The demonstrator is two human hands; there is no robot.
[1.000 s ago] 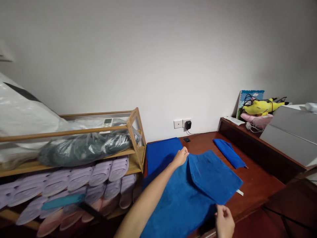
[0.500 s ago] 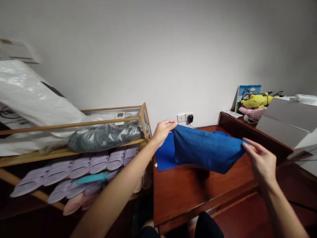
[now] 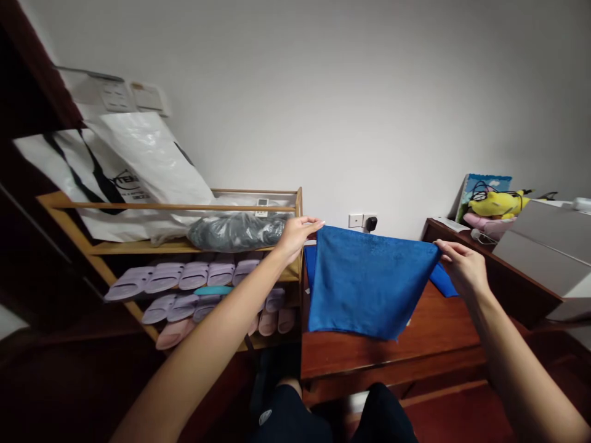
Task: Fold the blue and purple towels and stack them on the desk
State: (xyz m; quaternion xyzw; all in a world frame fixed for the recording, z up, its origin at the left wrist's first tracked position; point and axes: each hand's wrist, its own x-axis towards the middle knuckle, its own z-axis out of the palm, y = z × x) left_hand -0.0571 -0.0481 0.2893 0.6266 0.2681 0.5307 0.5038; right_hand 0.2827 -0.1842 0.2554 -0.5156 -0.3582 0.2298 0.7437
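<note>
A blue cloth hangs spread out over the reddish-brown table. My left hand pinches its upper left corner, and my right hand pinches its upper right corner. The top edge is stretched between them and the lower part hangs down. Behind it, more blue fabric lies on the table, showing at the right and as a strip at the left; the cloth hides the rest.
At the left stands a wooden rack with lilac slippers, white bags and a plastic-wrapped dark bundle. A black plug sits in the wall. Right: a yellow plush toy and white boxes.
The blue cloth now hangs down flatter and fuller, where it was swung up and bunched before. My right hand is slightly further left. The view has shifted, showing more of the rack.
</note>
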